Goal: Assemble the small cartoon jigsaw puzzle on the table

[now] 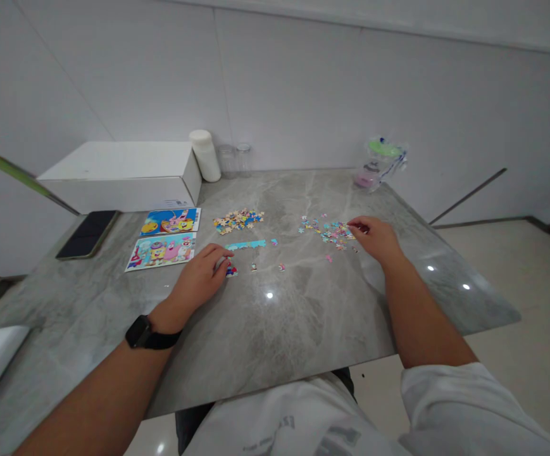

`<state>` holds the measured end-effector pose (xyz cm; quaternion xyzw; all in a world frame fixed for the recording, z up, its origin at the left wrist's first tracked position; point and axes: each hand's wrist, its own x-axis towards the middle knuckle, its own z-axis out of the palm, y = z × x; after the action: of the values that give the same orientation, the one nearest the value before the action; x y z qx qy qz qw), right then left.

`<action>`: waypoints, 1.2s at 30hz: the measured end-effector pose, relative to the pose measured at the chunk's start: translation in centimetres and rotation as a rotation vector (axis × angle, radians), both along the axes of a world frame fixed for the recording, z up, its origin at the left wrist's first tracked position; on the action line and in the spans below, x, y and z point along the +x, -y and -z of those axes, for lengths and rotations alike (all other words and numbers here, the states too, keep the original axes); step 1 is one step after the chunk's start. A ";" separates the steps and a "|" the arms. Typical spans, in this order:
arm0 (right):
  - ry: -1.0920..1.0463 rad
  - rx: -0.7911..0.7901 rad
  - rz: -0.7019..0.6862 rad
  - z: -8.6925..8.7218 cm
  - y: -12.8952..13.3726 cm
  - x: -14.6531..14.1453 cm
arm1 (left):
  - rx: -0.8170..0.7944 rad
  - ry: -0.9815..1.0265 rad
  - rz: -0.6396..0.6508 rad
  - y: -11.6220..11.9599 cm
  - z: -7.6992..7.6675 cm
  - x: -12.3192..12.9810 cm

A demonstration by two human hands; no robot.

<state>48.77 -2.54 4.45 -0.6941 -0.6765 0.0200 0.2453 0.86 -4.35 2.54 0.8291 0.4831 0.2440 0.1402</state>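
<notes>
"Right hand [374, 237]: where was it?"

"At the right edge of the loose heap of small pastel cardboard puzzle pieces [335, 233], which lay right of the joined light-blue strip of pieces [246, 244] on the grey marbled counter [275, 342]. Its thumb and fingertips were drawn close; I couldn't tell whether they pinched a piece."

"And the strip's long axis?"

"It ran left to right, roughly toward that heap. The left hand [203, 271] was nearer, fingers loosely curled by the strip's left end; whether it gripped anything, I couldn't tell."

"Any writing?"

"None legible. Small print marked the white cardboard box [118, 166], beyond and left of the strip."
</notes>
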 end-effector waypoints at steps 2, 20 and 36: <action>0.005 0.011 0.013 0.0 -0.1 0.5 | -0.007 0.020 0.001 0.1 -0.1 0.2; 0.167 -0.122 -0.222 3.3 -1.0 -2.3 | -0.042 0.031 0.017 0.2 0.1 0.3; 0.174 -0.118 -0.310 3.3 -0.7 -2.8 | -0.049 0.049 0.042 0.4 0.0 0.6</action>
<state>45.95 -1.88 1.11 -0.5940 -0.7916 0.0373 0.1388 1.41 -4.71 2.52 0.8293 0.4676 0.2493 0.1773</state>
